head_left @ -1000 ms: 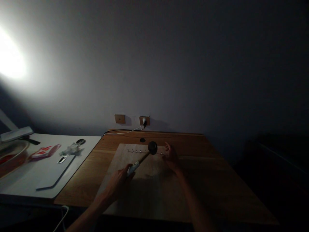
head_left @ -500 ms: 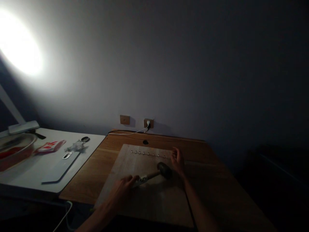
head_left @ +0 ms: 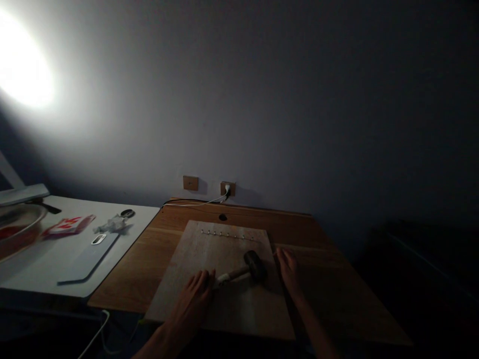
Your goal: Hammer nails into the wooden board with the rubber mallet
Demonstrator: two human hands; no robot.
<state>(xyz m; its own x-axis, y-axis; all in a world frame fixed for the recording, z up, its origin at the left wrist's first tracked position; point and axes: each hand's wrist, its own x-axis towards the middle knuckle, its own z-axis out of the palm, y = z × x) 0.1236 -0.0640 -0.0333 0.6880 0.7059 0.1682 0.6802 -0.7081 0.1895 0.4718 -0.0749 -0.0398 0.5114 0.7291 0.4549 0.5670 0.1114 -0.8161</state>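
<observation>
A mallet (head_left: 255, 266) with a dark head and a light-wrapped handle lies across a pale wooden board (head_left: 179, 274). My left hand (head_left: 196, 291) is closed over the end of its handle, palm down, low above the board. Along the board's far edge stands a row of small shiny metal pegs (head_left: 228, 235), several of them, nail- or screw-like. My right hand (head_left: 288, 267) is just past the board's right edge, thumb and fingers pinched together. A tiny light sliver shows at its fingertips, too small and dark to name.
The board lies on a brown wooden table (head_left: 138, 264) with a cable hole (head_left: 223, 217). To the left, a white table (head_left: 138, 212) carries a grey kitchen scale (head_left: 88, 259), a red-and-white packet (head_left: 69, 226), a crumpled bag (head_left: 112, 224) and a clear bowl (head_left: 22, 234). Cords run to a wall socket (head_left: 228, 188).
My right hand has drawn back from the right end of the peg row to beyond the board's edge. My left hand has settled lower, flatter over the mallet handle. The view has shifted slightly.
</observation>
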